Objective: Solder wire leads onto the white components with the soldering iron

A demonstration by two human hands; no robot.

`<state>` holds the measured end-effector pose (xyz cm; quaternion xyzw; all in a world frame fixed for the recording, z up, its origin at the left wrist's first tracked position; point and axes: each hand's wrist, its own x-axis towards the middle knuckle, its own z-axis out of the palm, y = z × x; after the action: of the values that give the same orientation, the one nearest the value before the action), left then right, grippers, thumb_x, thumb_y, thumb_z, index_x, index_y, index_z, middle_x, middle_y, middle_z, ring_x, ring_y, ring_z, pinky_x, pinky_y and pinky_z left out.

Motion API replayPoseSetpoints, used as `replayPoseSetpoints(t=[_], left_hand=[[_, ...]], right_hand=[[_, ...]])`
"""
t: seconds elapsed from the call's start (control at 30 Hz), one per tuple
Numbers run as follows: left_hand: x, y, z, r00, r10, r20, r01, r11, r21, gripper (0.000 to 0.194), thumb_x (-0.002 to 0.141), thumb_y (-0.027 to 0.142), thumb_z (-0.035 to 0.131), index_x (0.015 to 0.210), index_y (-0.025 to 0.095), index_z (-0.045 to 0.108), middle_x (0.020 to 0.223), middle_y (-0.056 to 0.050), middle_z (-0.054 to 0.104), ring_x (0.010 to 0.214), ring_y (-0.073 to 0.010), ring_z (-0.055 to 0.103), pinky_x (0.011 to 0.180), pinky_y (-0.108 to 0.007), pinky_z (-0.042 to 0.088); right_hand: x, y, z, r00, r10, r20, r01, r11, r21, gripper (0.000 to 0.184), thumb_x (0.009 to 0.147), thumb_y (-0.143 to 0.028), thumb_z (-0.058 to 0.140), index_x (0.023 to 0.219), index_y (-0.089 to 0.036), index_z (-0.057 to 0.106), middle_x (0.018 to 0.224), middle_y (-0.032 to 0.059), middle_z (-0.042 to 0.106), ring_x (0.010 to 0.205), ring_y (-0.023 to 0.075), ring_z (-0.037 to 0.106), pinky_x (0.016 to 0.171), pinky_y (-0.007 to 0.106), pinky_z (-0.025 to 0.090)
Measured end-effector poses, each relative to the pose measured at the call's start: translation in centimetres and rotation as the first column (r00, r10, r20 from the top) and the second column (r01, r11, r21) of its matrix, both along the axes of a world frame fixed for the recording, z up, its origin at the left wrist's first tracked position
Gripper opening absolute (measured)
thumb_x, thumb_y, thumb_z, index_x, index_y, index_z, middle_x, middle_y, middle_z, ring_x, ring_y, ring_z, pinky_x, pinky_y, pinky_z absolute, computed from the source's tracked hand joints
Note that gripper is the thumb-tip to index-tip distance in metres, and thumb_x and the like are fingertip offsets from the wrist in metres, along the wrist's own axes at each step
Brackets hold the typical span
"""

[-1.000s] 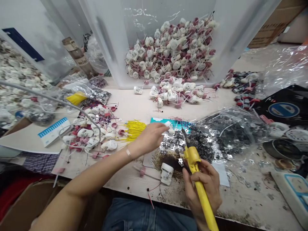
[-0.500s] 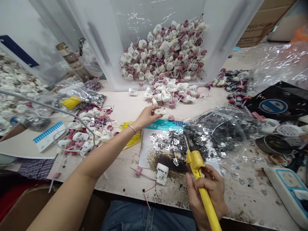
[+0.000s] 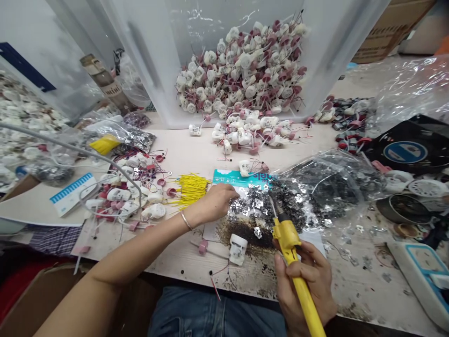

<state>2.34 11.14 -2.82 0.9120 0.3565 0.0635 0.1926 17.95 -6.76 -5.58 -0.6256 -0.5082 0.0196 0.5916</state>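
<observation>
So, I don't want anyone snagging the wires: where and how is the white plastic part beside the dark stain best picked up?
Probably pinch the white plastic part by opposite sides of its blocky body, coming from above with the left hand. Nothing covers it; thin wires trail on its near side, a pink piece lies to its left, and the right hand grips the yellow tool.

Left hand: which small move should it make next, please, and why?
Perhaps the left hand should go to the white part near the front edge of the table and steady it: neither hand touches that part, and the right hand grips the yellow soldering tool.
</observation>
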Motion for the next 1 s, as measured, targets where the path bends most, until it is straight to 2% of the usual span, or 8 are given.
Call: replayPoseSetpoints(t=[0.13, 0.27, 0.37, 0.5, 0.63, 0.73, 0.87, 1.0], left_hand=[[-2.7, -3.0, 2.6, 0.976, 0.074, 0.203, -0.089, 0.994, 0.066, 0.029, 0.09, 0.009, 0.046, 0.116, 0.012, 0.059, 0.115, -0.012, 0.063, 0.108, -0.0214, 0.057, 0.094, -0.038, 0.047], [-5.3, -8.2, 4.5, 0.987, 0.044, 0.156, -0.044, 0.999, -0.006, 0.014, 0.093, 0.021, 0.051, 0.094, 0.017, 0.064, 0.082, -0.004, 0.065, 0.08, -0.0174, 0.058, 0.075, -0.031, 0.048], [-6.3, -11.9, 3.5, 0.975, -0.219, 0.026, 0.22, 0.964, -0.148, 0.009, 0.091, 0.022, 0.054, 0.087, 0.02, 0.063, 0.079, -0.001, 0.061, 0.076, -0.0153, 0.056, 0.087, -0.034, 0.045], [-7.0, -13.9, 1.1, 0.95, -0.312, -0.03, 0.312, 0.95, -0.013, 0.011, 0.091, 0.015, 0.052, 0.085, 0.018, 0.059, 0.087, -0.004, 0.063, 0.084, -0.0182, 0.055, 0.096, -0.04, 0.037], [-7.0, -13.5, 0.6, 0.966, 0.002, 0.26, 0.051, 0.979, -0.2, 0.01, 0.092, 0.015, 0.052, 0.086, 0.018, 0.06, 0.08, -0.002, 0.066, 0.08, -0.0149, 0.058, 0.086, -0.031, 0.04], [-6.3, -13.4, 1.1, 0.872, 0.278, 0.403, -0.107, 0.912, -0.397, 0.01, 0.089, 0.02, 0.059, 0.08, 0.019, 0.062, 0.075, 0.0, 0.069, 0.075, -0.0134, 0.061, 0.083, -0.029, 0.04], [-5.0, -13.8, 1.5, 0.808, 0.418, 0.415, -0.161, 0.834, -0.528, 0.01, 0.089, 0.023, 0.058, 0.081, 0.02, 0.064, 0.08, 0.0, 0.072, 0.078, -0.0146, 0.063, 0.089, -0.032, 0.04], [-4.6, -13.9, 1.5, 0.766, 0.57, 0.296, -0.278, 0.71, -0.647, 0.014, 0.092, 0.029, 0.052, 0.089, 0.019, 0.061, 0.085, -0.003, 0.07, 0.081, -0.016, 0.062, 0.078, -0.029, 0.045]], right_hand=[[0.0, -0.2, 0.1, 0.999, 0.04, -0.035, -0.04, 0.999, -0.014, 0.024, 0.074, -0.006, 0.069, 0.069, -0.019, 0.049, 0.115, 0.0044, 0.051, 0.108, 0.014, 0.059, 0.087, 0.026, 0.054], [-0.7, 0.5, 0.1, 0.952, 0.303, 0.044, -0.301, 0.953, -0.041, 0.023, 0.074, -0.006, 0.068, 0.072, -0.019, 0.049, 0.119, 0.0065, 0.049, 0.107, 0.0151, 0.06, 0.08, 0.024, 0.057], [-1.3, 1.6, -0.2, 0.891, 0.441, 0.11, -0.437, 0.897, -0.065, 0.019, 0.077, -0.005, 0.064, 0.076, -0.018, 0.051, 0.124, 0.0084, 0.046, 0.107, 0.0161, 0.061, 0.084, 0.027, 0.057], [-1.4, 2.3, -0.5, 0.905, 0.399, 0.15, -0.395, 0.917, -0.053, 0.02, 0.076, -0.003, 0.065, 0.077, -0.018, 0.052, 0.124, 0.0073, 0.046, 0.105, 0.0142, 0.062, 0.083, 0.024, 0.058], [-1.8, 1.1, 0.1, 0.954, 0.281, 0.103, -0.282, 0.959, -0.008, 0.026, 0.071, -0.001, 0.07, 0.072, -0.019, 0.051, 0.12, 0.0058, 0.049, 0.104, 0.0132, 0.061, 0.08, 0.022, 0.058], [-3.1, -0.3, 0.7, 0.94, 0.32, -0.119, -0.322, 0.947, 0.001, 0.029, 0.072, -0.005, 0.071, 0.071, -0.02, 0.046, 0.122, 0.0056, 0.047, 0.109, 0.0168, 0.06, 0.084, 0.028, 0.059], [-5.0, -0.8, 1.1, 0.852, 0.349, -0.392, -0.413, 0.906, -0.091, 0.028, 0.077, -0.012, 0.068, 0.072, -0.021, 0.042, 0.12, 0.0054, 0.049, 0.106, 0.0169, 0.063, 0.075, 0.026, 0.061], [-5.5, -0.6, 1.0, 0.922, 0.238, -0.305, -0.285, 0.951, -0.118, 0.028, 0.076, -0.009, 0.068, 0.071, -0.021, 0.043, 0.113, 0.0039, 0.053, 0.102, 0.0138, 0.064, 0.073, 0.021, 0.059]])
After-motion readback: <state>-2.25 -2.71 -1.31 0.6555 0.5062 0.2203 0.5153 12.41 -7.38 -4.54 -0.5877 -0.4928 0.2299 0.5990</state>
